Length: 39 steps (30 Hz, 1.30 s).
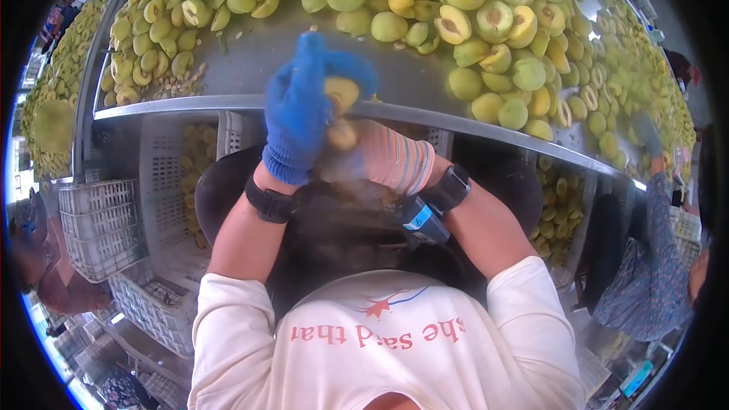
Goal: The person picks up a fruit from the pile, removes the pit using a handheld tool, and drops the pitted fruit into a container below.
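My left hand (pixel 295 110), in a blue knitted glove, is raised at the table's near edge. Its fingers curl around a halved yellow-green stone fruit (pixel 342 93), whose pale cut face shows. Just below, between both hands, is a second pale fruit piece (pixel 342 135), blurred. My right hand (pixel 395 158) wears a pink-and-grey striped glove and sits close against the left, below the table rim. Its fingers look closed but are partly hidden and smeared, so what they hold cannot be made out.
A metal table (pixel 250 61) carries heaped fruit halves (pixel 493 23), with small pits (pixel 190 80) at left. Below stand a white crate (pixel 163 175) containing fruit and stacked crates (pixel 99 212). More fruit fills a crate (pixel 558 212) at right. Other people work on both sides.
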### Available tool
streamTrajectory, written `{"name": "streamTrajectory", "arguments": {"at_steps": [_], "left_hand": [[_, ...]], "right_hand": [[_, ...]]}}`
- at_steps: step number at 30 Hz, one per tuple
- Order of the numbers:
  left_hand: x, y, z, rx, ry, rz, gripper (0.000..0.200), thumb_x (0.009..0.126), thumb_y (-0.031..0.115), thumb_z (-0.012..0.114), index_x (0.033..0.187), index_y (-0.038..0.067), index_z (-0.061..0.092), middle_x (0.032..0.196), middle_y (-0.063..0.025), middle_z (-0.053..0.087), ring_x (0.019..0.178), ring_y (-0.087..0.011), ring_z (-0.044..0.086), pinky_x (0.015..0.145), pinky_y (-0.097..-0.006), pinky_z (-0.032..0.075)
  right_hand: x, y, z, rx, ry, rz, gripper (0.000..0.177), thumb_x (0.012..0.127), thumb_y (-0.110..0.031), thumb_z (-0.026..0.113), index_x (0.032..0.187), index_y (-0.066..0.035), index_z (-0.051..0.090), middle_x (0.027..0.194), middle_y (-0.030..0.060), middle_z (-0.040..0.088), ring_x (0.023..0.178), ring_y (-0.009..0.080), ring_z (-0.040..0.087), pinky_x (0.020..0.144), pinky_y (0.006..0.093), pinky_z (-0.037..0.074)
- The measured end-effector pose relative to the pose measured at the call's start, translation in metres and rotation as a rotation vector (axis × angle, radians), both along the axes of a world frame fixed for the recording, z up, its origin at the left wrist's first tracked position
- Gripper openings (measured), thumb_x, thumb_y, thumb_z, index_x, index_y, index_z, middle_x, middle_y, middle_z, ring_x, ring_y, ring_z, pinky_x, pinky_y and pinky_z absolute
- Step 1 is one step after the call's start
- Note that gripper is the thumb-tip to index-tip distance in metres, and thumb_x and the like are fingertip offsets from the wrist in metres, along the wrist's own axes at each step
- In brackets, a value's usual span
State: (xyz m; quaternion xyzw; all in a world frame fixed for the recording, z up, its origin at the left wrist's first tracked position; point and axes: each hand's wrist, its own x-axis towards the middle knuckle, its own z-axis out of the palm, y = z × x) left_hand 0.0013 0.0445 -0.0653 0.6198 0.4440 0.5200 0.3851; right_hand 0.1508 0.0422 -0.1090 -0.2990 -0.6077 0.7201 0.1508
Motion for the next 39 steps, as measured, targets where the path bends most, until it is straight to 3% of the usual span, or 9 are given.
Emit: {"name": "streamTrajectory", "arguments": {"at_steps": [7,11,12,14,15,22,26,31,39], "left_hand": [[-0.021,-0.001,-0.031,0.230,0.072,-0.019,0.053,0.105,0.039,0.049,0.136,-0.004,0.048,0.102,-0.0156,0.072,0.092,-0.0268,0.070,0.086,-0.0372,0.056],[-0.032,0.002,-0.004,-0.333,-0.754,-0.091,0.043,0.108,0.035,0.046,0.123,-0.004,0.058,0.104,-0.0182,0.067,0.090,-0.0268,0.067,0.080,-0.0405,0.057],[-0.036,-0.005,0.006,-0.278,-0.743,-0.068,0.045,0.107,0.037,0.046,0.118,-0.004,0.062,0.103,-0.0165,0.069,0.092,-0.0260,0.067,0.083,-0.0393,0.057],[-0.047,-0.023,0.026,-0.158,-0.705,-0.014,0.051,0.106,0.042,0.047,0.107,-0.004,0.069,0.100,-0.0131,0.072,0.095,-0.0244,0.069,0.088,-0.0369,0.056],[-0.063,-0.033,0.026,-0.112,-0.618,0.067,0.050,0.107,0.041,0.047,0.107,-0.004,0.069,0.100,-0.0133,0.072,0.095,-0.0240,0.069,0.088,-0.0363,0.056],[-0.233,-0.092,0.032,-0.298,0.800,0.830,0.034,0.098,0.032,0.060,0.108,0.002,0.072,0.105,-0.0176,0.073,0.101,-0.0314,0.069,0.086,-0.0396,0.053],[-0.201,-0.017,-0.001,0.002,0.864,0.687,0.032,0.095,0.031,0.058,0.109,0.005,0.071,0.113,-0.0159,0.070,0.102,-0.0308,0.067,0.089,-0.0397,0.052],[-0.195,0.054,0.003,-0.455,1.319,0.163,0.034,0.091,0.035,0.061,0.105,0.006,0.072,0.115,-0.0143,0.069,0.105,-0.0344,0.065,0.091,-0.0428,0.052],[-0.274,0.084,0.007,-0.607,1.308,0.664,0.048,0.087,0.050,0.059,0.110,0.010,0.073,0.110,-0.0178,0.072,0.105,-0.0344,0.068,0.088,-0.0434,0.053]], "right_hand": [[0.010,0.001,0.044,-0.288,-0.023,0.097,0.012,0.085,-0.018,0.067,0.082,-0.009,0.059,0.061,-0.0035,0.049,0.048,0.0089,0.046,0.044,0.0264,0.037],[0.033,0.004,0.027,0.542,-0.095,0.351,0.019,0.083,-0.022,0.069,0.092,-0.005,0.065,0.070,0.0050,0.062,0.062,0.0193,0.060,0.059,0.0328,0.049],[0.039,0.004,0.003,1.081,-0.184,0.455,0.024,0.083,-0.024,0.070,0.096,-0.004,0.066,0.076,0.0078,0.066,0.069,0.0213,0.064,0.065,0.0335,0.051],[0.035,0.000,0.007,1.135,-0.606,0.502,0.033,0.084,-0.029,0.072,0.102,-0.003,0.067,0.088,0.0149,0.070,0.084,0.0289,0.069,0.075,0.0379,0.054],[0.031,-0.010,0.021,0.613,-0.886,0.449,0.036,0.084,-0.031,0.072,0.105,-0.003,0.067,0.094,0.0192,0.072,0.091,0.0345,0.069,0.080,0.0416,0.054],[0.022,-0.016,0.043,0.701,-0.965,0.528,0.036,0.086,-0.031,0.069,0.107,-0.002,0.066,0.092,0.0225,0.071,0.093,0.0390,0.068,0.080,0.0464,0.053],[0.001,-0.013,0.038,0.767,-0.890,0.553,0.037,0.086,-0.032,0.069,0.106,-0.001,0.064,0.090,0.0226,0.071,0.090,0.0397,0.068,0.078,0.0473,0.053],[-0.003,-0.003,0.034,0.764,-0.892,0.503,0.039,0.086,-0.035,0.069,0.105,-0.001,0.064,0.086,0.0226,0.070,0.086,0.0401,0.068,0.075,0.0482,0.053],[-0.012,-0.003,0.040,0.682,-0.767,0.527,0.033,0.088,-0.029,0.067,0.100,0.000,0.059,0.080,0.0227,0.069,0.080,0.0420,0.067,0.069,0.0489,0.051]]}}
